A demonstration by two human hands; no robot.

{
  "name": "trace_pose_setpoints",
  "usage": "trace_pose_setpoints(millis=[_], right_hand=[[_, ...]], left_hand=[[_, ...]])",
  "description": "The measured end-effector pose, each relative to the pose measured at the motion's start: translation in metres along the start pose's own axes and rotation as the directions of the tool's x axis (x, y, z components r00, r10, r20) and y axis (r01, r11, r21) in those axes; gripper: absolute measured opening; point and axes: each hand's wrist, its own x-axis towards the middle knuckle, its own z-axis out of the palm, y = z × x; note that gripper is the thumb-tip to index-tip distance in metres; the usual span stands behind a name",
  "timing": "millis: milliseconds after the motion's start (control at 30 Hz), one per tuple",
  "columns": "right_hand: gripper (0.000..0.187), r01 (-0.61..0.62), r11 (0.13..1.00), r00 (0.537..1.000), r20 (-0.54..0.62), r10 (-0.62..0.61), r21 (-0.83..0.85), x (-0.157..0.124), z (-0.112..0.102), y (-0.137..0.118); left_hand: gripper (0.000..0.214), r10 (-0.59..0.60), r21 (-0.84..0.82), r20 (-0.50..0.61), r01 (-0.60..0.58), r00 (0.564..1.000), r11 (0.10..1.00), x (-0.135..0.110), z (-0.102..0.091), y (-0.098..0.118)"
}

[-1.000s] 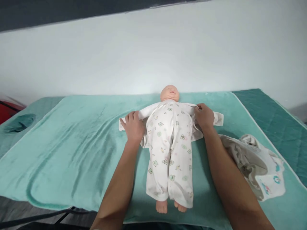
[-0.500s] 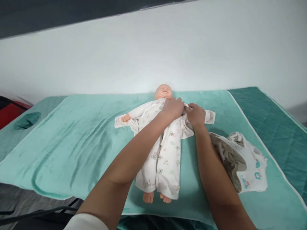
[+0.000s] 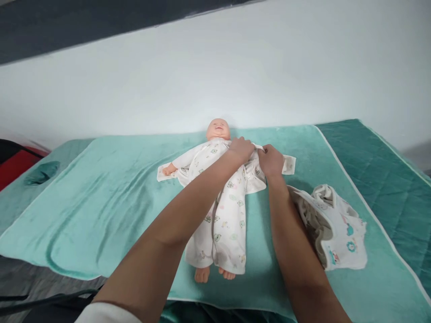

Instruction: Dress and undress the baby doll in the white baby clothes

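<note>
A baby doll (image 3: 218, 129) lies on its back on a teal towel (image 3: 101, 193), dressed in a white printed romper (image 3: 226, 215). My left hand (image 3: 241, 149) reaches across the doll's chest and is closed on the romper's fabric near the doll's shoulder on the right of the view. My right hand (image 3: 270, 160) is closed on the same fabric just beside it, at the base of that sleeve. The doll's other arm (image 3: 175, 165) lies stretched out to the left, and its bare feet (image 3: 213, 273) point toward me.
A crumpled white and grey garment (image 3: 332, 224) lies on the towel to the right of my right forearm. A darker green quilted mat (image 3: 380, 166) shows at the right. A white wall stands behind. A red object (image 3: 13, 163) sits at the far left.
My left hand left the doll's left-side sleeve and crossed over the chest to the right-side shoulder, beside my right hand. The view shifted slightly right.
</note>
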Motion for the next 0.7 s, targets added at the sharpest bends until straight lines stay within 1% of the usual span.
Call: trace_pose_setpoints(millis=[100, 200, 300, 400, 500, 600, 700], right_hand=[[0.027, 0.0, 1.0, 1.0, 0.022, 0.001, -0.025, 0.0, -0.001, -0.002], [0.028, 0.002, 1.0, 0.999, 0.039, -0.001, -0.023, 0.0, -0.001, -0.003], [0.03, -0.003, 1.0, 0.999, 0.041, 0.004, -0.016, 0.001, -0.002, -0.002], [0.03, -0.021, 0.999, 0.999, 0.03, 0.02, 0.026, 0.002, -0.003, 0.001], [0.026, -0.051, 0.991, 0.999, 0.019, 0.049, 0.126, 0.004, -0.003, 0.006], [0.022, -0.075, 0.967, 0.997, 0.019, 0.072, 0.245, 0.006, -0.004, 0.01], [0.021, -0.083, 0.947, 0.996, 0.012, 0.083, 0.309, 0.008, -0.005, 0.012]], left_hand=[[0.034, 0.098, 0.009, 0.007, -0.098, 0.995, 0.995, 0.009, 0.006, 0.005], [0.033, 0.13, -0.001, 0.005, -0.13, 0.991, 0.991, 0.016, 0.01, 0.004], [0.035, 0.142, 0.001, 0.003, -0.142, 0.99, 0.99, 0.016, 0.009, 0.0], [0.039, 0.142, 0.02, 0.001, -0.142, 0.99, 0.99, 0.009, 0.002, -0.004], [0.039, 0.117, 0.046, -0.017, -0.116, 0.993, 0.992, -0.001, -0.008, -0.011], [0.04, 0.067, 0.067, -0.034, -0.064, 0.997, 0.996, -0.014, -0.017, -0.023], [0.04, 0.039, 0.1, -0.027, -0.037, 0.999, 0.994, -0.028, -0.026, -0.037]])
